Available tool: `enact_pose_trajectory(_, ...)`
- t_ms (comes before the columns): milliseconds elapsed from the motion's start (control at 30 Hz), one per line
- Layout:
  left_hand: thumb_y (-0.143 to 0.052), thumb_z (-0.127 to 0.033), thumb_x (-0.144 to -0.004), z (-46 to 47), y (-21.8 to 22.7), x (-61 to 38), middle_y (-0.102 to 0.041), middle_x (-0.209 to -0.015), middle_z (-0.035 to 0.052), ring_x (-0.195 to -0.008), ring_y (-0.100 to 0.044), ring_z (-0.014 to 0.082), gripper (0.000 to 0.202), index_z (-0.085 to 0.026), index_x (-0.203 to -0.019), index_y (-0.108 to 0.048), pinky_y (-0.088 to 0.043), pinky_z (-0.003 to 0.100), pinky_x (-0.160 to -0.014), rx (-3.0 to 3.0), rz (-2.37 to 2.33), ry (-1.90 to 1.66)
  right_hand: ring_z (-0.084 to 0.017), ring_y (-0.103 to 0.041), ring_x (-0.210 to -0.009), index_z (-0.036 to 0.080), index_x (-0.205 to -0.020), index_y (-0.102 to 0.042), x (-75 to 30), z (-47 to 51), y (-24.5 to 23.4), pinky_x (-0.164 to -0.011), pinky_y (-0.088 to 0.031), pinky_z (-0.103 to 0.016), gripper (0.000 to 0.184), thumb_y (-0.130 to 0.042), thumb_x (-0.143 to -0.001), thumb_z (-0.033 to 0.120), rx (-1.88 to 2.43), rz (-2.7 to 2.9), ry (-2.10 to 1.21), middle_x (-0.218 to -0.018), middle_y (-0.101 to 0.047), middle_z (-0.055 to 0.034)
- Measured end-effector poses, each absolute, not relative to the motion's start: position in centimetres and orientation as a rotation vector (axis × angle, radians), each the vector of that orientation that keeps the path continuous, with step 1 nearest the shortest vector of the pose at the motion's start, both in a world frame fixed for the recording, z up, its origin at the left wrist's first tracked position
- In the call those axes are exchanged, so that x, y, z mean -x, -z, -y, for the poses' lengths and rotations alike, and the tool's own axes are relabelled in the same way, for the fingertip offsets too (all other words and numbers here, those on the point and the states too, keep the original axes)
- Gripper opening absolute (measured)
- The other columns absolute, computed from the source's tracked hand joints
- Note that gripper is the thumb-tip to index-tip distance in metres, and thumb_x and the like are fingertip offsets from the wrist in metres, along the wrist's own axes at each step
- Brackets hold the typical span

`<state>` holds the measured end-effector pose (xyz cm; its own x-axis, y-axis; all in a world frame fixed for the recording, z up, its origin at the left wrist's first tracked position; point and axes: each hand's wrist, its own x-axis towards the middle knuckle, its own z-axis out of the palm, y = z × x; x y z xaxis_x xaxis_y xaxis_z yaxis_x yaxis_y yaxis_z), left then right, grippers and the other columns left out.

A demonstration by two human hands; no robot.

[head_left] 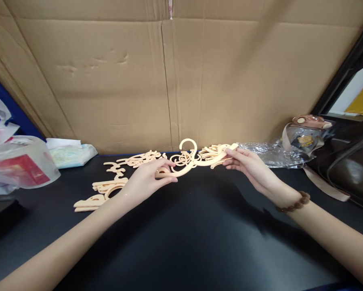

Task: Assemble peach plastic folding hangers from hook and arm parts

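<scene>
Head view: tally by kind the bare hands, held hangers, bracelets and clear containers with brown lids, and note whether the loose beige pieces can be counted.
Bare hands: 2 (left hand, right hand)
Held hanger: 1
Bracelet: 1
Clear container with brown lid: 1
Total: 5
Loose beige pieces: overlapping, cannot be counted, so left out.

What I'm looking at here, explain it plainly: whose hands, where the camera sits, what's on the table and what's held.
There is no machine here, only a person working bare-handed. The single picture comes from a camera worn on that person's head, looking forward and down. The left hand and right hand hold opposite ends of a cream hanger, its hook upward. More cream pieces lie on the black tabletop, with clear plastic wrapping to the right and cardboard behind.
</scene>
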<state>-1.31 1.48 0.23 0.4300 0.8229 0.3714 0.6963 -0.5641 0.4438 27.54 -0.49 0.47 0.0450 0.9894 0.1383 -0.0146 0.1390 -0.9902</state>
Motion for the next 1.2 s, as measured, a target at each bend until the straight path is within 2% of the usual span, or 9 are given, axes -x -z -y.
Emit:
enact_pose_trajectory(133,-0.066,-0.041,-0.076,-1.4,0.1,0.8,-0.065,-0.091,0.0006,-0.078,-0.059,0.0168,0.029,-0.022,-0.097,-0.064,-0.048,0.027,-0.07,-2.258,-1.132,-0.734,-0.013,-0.064,-0.069,0.018,-0.085,-0.059,-27.5,0.3,-0.4,-0.067,-0.05,-0.025,0.03,-0.066,-0.079,0.047,1.074,1.181,-1.033,-0.076,-0.067,-0.0015)
enact_pose_trajectory(300,-0.073,-0.037,-0.07,-0.2,0.0,-0.4,-0.063,-0.079,-0.0031,-0.077,-0.062,0.0157,0.041,-0.023,-0.105,-0.057,-0.047,0.027,-0.074,-1.895,-1.055,-0.73,-0.012,-0.06,-0.06,0.02,-0.081,-0.053,-27.2,0.0,0.1,-0.061,-0.049,-0.024,0.031,-0.054,-0.088,0.049,1.069,1.361,-0.853,-0.07,-0.064,-0.0002)
enact_pose_trajectory(500,-0.075,-0.029,-0.068,1.4,0.1,-1.8,-0.065,-0.079,-0.0034,-0.077,-0.062,0.0153,0.039,-0.021,-0.102,-0.056,-0.047,0.027,-0.074,-1.837,-1.015,-0.659,-0.013,-0.06,-0.062,0.019,-0.097,-0.053,-25.8,1.2,0.6,-0.06,-0.048,-0.026,0.029,-0.043,-0.095,0.046,1.052,1.811,-0.862,-0.079,-0.065,-0.0017)
enact_pose_trajectory(667,-0.07,-0.026,-0.074,1.7,0.4,-1.9,-0.066,-0.084,-0.0033,-0.076,-0.064,0.0158,0.029,-0.024,-0.098,-0.054,-0.05,0.029,-0.072,-2.009,-1.077,-0.771,-0.013,-0.054,-0.066,0.022,-0.11,-0.054,-25.0,2.7,0.7,-0.061,-0.044,-0.025,0.027,-0.052,-0.092,0.042,1.063,2.121,-0.935,-0.076,-0.059,0.002)
enact_pose_trajectory(800,-0.07,-0.026,-0.076,1.6,0.7,-1.7,-0.066,-0.083,-0.0037,-0.071,-0.064,0.016,0.038,-0.025,-0.105,-0.045,-0.051,0.028,-0.067,-2.132,-1.147,-0.837,-0.014,-0.057,-0.07,0.024,-0.122,-0.049,-25.0,2.6,0.8,-0.062,-0.048,-0.026,0.039,-0.058,-0.088,0.039,1.04,1.996,-1.113,-0.082,-0.06,0.0007)
enact_pose_trajectory(933,-0.071,-0.035,-0.078,1.4,1.0,-1.4,-0.062,-0.113,0.0046,-0.094,-0.063,0.0202,0.066,-0.027,-0.13,-0.031,-0.052,0.035,-0.08,-2.311,-1.227,-0.96,-0.015,-0.061,-0.073,0.022,-0.121,-0.049,-25.0,2.2,0.8,-0.06,-0.051,-0.024,0.043,-0.064,-0.083,0.035,0.995,1.788,-1.346,-0.084,-0.062,-0.0002)
enact_pose_trajectory(1033,-0.074,-0.043,-0.074,1.3,0.9,-1.1,-0.041,-0.143,0.0118,-0.118,-0.052,0.0266,0.089,-0.027,-0.142,-0.018,-0.047,0.043,-0.095,-2.56,-1.31,-1.073,-0.014,-0.062,-0.074,0.02,-0.117,-0.049,-24.9,2.1,0.8,-0.059,-0.051,-0.023,0.039,-0.064,-0.083,0.032,0.97,1.747,-1.392,-0.085,-0.065,-0.0009)
enact_pose_trajectory(1133,-0.07,-0.043,-0.078,1.5,0.4,-0.9,-0.032,-0.149,0.0125,-0.135,-0.032,0.0292,0.084,-0.023,-0.144,-0.022,-0.032,0.046,-0.109,-2.93,-1.239,-1.006,-0.012,-0.061,-0.068,0.02,-0.116,-0.052,-24.8,2.3,0.9,-0.06,-0.05,-0.023,0.038,-0.065,-0.083,0.032,0.934,1.753,-1.427,-0.081,-0.064,0.0008)
enact_pose_trajectory(1200,-0.067,-0.038,-0.083,1.7,0.1,-0.9,-0.036,-0.148,0.0114,-0.137,-0.03,0.0276,0.073,-0.021,-0.142,-0.028,-0.028,0.045,-0.112,-3.131,-1.106,-0.854,-0.012,-0.061,-0.068,0.019,-0.118,-0.053,-24.8,2.3,0.9,-0.062,-0.05,-0.024,0.04,-0.067,-0.082,0.031,0.915,1.77,-1.447,-0.082,-0.065,0.001)
